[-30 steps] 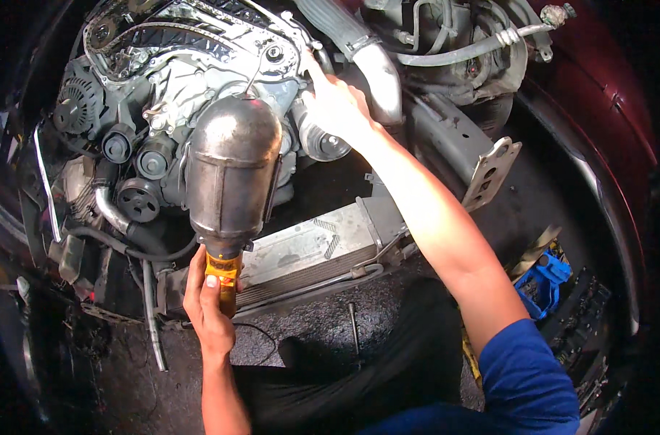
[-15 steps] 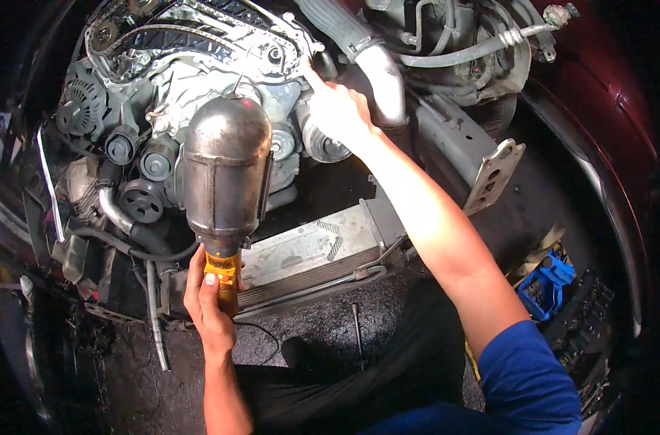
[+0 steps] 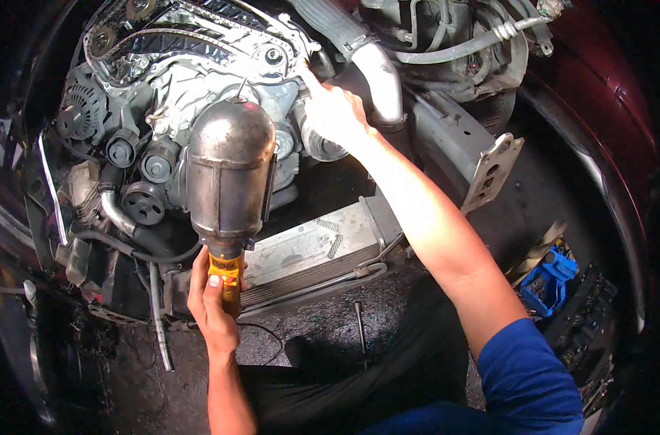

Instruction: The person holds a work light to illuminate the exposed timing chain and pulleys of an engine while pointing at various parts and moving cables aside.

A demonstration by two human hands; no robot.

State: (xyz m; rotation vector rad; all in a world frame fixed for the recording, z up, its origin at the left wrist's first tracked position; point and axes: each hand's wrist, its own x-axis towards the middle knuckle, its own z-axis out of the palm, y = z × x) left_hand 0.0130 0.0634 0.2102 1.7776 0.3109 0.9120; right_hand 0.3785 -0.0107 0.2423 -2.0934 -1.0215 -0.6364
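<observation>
Reading it off the head view, near to far. Bottom edge: dark trousers, a thin metal rod on the damp-looking floor, blue plastic piece off to the right. Lower left of centre: I've got the left hand clamped round the yellow handle of a work lamp, thumb on the near side. Lamp stands upright mid-frame, dome up; scuffed grey metal shield, wire hook on top. Finned cooler sits behind it.

Hands well apart. Right hand, upper middle, has the index finger out to the lower right edge of the engine casing. Glare washes it out: I can't tell if the tip touches or if anything sits under the fingers.

Progress, my read: engine front is opened up, lamp is up, finger is on or by the spot. Left: no cover over the chain, so it's not closed up.

Engine fills the upper left. Casing pale, bright under the light; chain exposed, dark around it, sprocket just left of the finger. Pulleys below look grimy.
</observation>
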